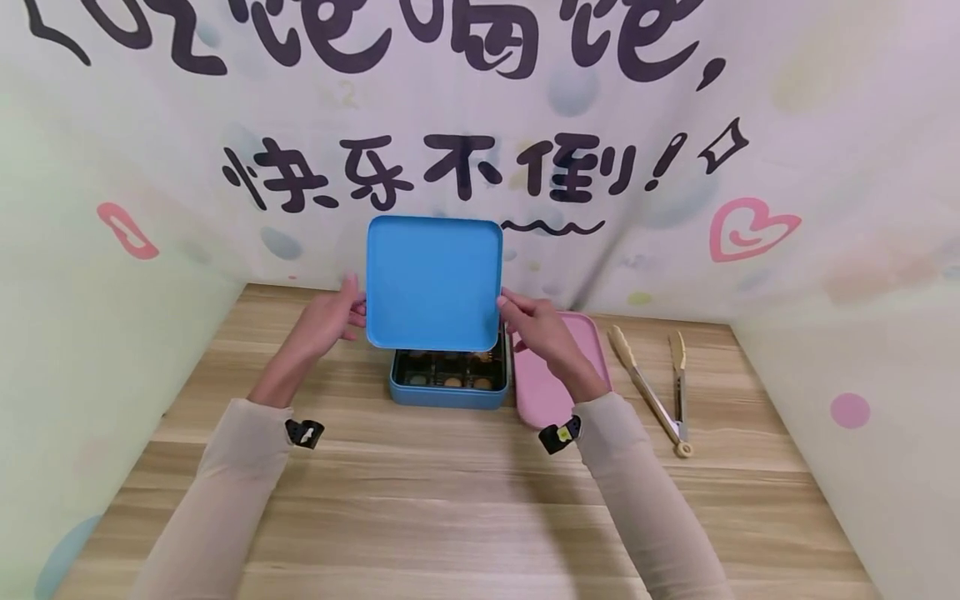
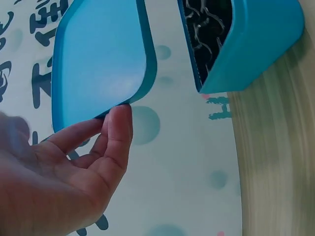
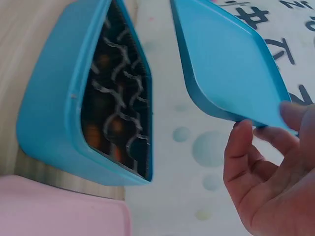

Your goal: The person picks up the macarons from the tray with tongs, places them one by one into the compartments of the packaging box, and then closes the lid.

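A blue square lid [image 1: 435, 283] is held up, tilted with its hollow inner side toward me, above a blue box [image 1: 450, 398]. My left hand [image 1: 324, 323] holds the lid by its left edge, fingertips on the rim. At the opposite edge my right hand [image 1: 542, 332] pinches the rim between thumb and fingers. Beneath the lid, the box stands uncovered; a dark divided insert [image 3: 115, 98] with small round brownish pieces shows inside. The lid hides the back part of the box in the head view.
To the right of the box lies a pink tray or lid [image 1: 551, 396], partly under my right forearm. Farther right, tongs [image 1: 660, 404] with metal arms and beige tips rest spread on the wooden table [image 1: 390, 500]. A printed cloth wall [image 1: 637, 250] rises behind the table.
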Motion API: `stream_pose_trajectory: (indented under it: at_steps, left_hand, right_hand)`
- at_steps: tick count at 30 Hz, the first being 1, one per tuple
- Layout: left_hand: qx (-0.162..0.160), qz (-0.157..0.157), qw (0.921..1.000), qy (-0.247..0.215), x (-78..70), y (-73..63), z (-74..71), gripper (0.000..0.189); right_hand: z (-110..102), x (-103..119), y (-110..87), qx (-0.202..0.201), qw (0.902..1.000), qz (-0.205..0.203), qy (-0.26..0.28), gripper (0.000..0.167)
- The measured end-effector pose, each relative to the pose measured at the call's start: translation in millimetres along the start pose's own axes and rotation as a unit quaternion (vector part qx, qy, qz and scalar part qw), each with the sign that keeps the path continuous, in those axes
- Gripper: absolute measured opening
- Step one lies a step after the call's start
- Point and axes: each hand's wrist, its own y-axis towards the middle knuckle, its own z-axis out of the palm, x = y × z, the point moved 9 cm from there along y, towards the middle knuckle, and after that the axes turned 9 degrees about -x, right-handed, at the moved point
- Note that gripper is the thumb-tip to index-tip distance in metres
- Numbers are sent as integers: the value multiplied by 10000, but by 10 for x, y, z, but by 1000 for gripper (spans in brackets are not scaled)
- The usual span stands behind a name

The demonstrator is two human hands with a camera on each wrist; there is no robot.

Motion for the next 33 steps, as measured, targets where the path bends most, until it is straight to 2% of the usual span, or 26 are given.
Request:
stream_pose_trajectory:
  at_steps: [5,11,18,23,26,33]
  left_hand:
    - [212,318,9986,-376,-141,3,40,95]
    - [259,306,9974,-594,-211,-1,90,95]
    - [213,439,9956,-799,-255,-3,125,90]
    - [224,664,9930,-954,-304,-10,163,83]
    - [294,763,9930,-855,-330,-23,178,82]
    - [463,808,9937,-631,-318,-48,202,88]
  right_hand:
    - [-132,149,-36,-169,9997,-171,88,54]
    - [-209,265,-64,-501,9978,-397,-199,50]
    - [-250,203,-40,-634,9968,-334,356,49]
    - [-255,159,-21,-588,9974,-331,237,52]
    - [-242,132,-21,-441,9985,-336,37,57]
    - [-191,94,-71,-221,9985,-497,71,87]
